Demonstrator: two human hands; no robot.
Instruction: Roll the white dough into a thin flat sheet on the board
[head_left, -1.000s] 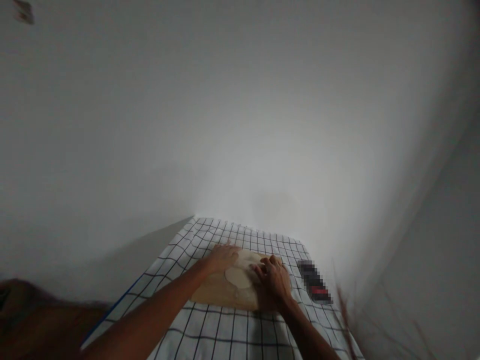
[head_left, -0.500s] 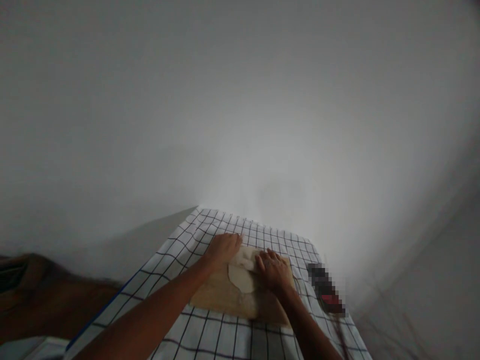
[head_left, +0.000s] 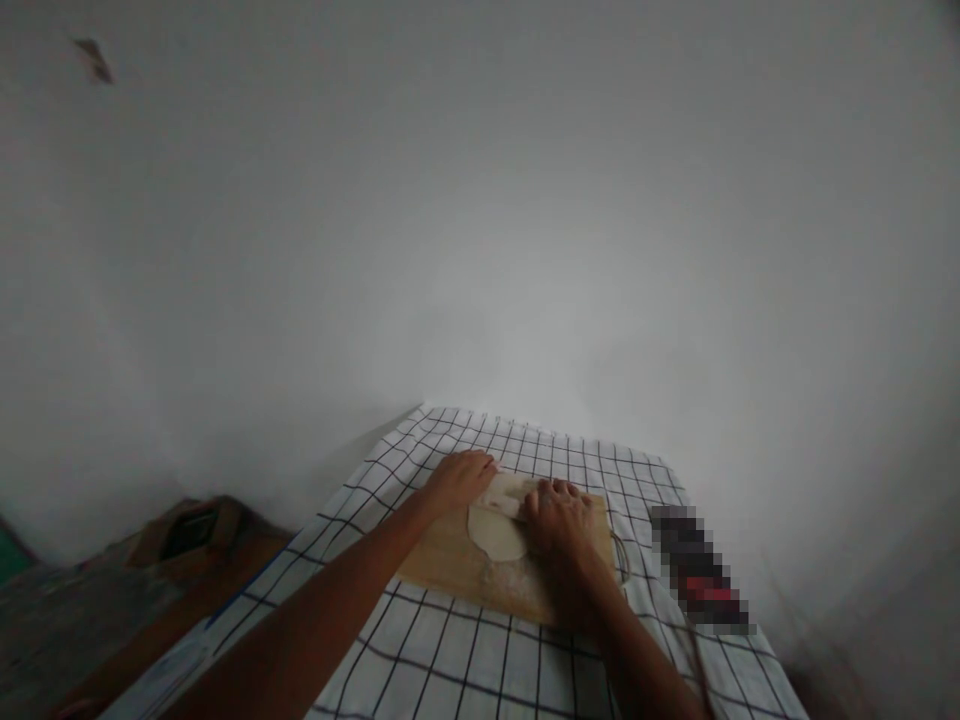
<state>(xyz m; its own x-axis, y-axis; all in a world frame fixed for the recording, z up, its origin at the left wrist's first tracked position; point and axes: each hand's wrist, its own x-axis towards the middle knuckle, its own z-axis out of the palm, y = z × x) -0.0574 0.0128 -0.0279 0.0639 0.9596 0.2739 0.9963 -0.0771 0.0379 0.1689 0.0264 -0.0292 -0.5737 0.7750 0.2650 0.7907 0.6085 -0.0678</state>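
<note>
A thin, rounded sheet of pale dough (head_left: 496, 535) lies on a wooden board (head_left: 450, 565). Across its far part runs a pale rolling pin (head_left: 504, 492), blurred and partly covered. My left hand (head_left: 463, 478) is closed over the pin's left end, its fingers bent and pressed together. Over the right end, my right hand (head_left: 559, 510) is closed with its fingers curled, and its forearm crosses the board's near right side. Loose flour shows on the board near the dough's front edge.
A white cloth with dark checks (head_left: 435, 650) covers the table. To the board's right lies a dark and red item (head_left: 701, 570), pixelated, with a cord near it. The wall (head_left: 525, 250) stands right behind the table. A cardboard box (head_left: 191, 530) is on the floor at left.
The camera view has shifted left, so the table sits further right and more floor shows. Both hands stay on the rolling pin; the right fingers look more curled than before.
</note>
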